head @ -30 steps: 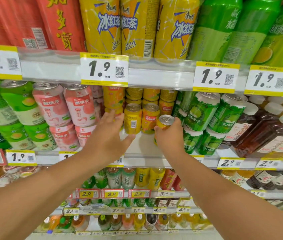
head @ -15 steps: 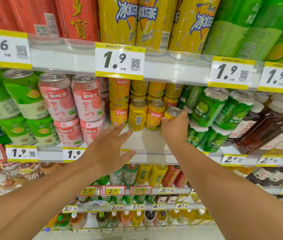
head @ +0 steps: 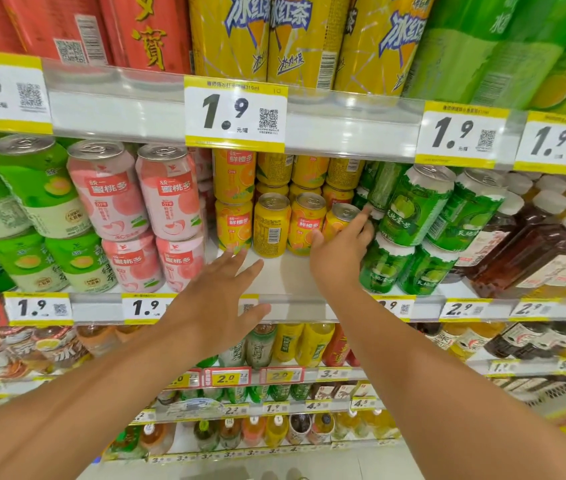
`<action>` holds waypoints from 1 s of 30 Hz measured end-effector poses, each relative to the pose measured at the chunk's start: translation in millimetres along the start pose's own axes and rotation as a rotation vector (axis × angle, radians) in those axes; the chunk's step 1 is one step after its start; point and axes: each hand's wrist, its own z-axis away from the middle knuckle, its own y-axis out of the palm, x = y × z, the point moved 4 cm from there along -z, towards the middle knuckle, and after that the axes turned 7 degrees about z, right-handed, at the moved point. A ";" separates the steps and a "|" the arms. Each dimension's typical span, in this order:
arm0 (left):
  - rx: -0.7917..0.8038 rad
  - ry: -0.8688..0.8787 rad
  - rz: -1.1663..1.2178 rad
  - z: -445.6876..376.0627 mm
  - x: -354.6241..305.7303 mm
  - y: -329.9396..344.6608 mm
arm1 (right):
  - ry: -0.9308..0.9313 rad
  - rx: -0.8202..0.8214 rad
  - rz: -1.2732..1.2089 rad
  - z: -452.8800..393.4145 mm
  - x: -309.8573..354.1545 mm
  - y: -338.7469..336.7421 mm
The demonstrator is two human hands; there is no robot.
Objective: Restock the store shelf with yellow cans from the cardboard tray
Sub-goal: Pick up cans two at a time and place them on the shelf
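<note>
Your right hand (head: 338, 252) covered the lower half of the rightmost yellow can (head: 341, 218) at the centre of the frame, so only its silver top and a strip of label showed. Whether your palm touched it was hard to tell; the fingers were spread loose, the index finger stretched up toward the green apple cans (head: 413, 206) just beside it, and nothing was clasped. Two more yellow cans (head: 271, 225) stood to its left on the middle shelf (head: 281, 271), with further ones stacked behind them in shadow under the 1.9 price tag (head: 236, 114). The cardboard tray did not show anywhere. Your left hand (head: 219, 299) hovered over the shelf's front edge, lower centre, fingers fanned open and empty, hiding part of a price label. Print on the lower shelves was too blurred to read.

Half a second before, your right hand had been wrapped around that same can; it had since let go and opened, and the can stood on the shelf in line with its neighbours. Your left hand had kept its place.
</note>
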 end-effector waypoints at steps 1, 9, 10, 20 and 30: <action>-0.001 0.010 -0.009 0.1 0.4 -0.4 | 0.010 -0.004 0.020 4.4 1.4 0.4; 0.018 0.067 -0.117 1.8 -4.0 -0.2 | -0.057 0.054 -0.099 56.4 -12.6 -7.6; 0.022 0.072 -0.129 1.4 -4.5 0.5 | -0.084 0.059 -0.058 54.1 -15.4 -8.2; -0.010 0.075 -0.117 -1.7 2.4 6.1 | -0.140 0.193 0.117 17.8 -36.5 -0.4; 0.014 0.043 -0.179 -1.0 3.9 13.8 | -0.308 0.192 0.423 3.4 -29.4 11.3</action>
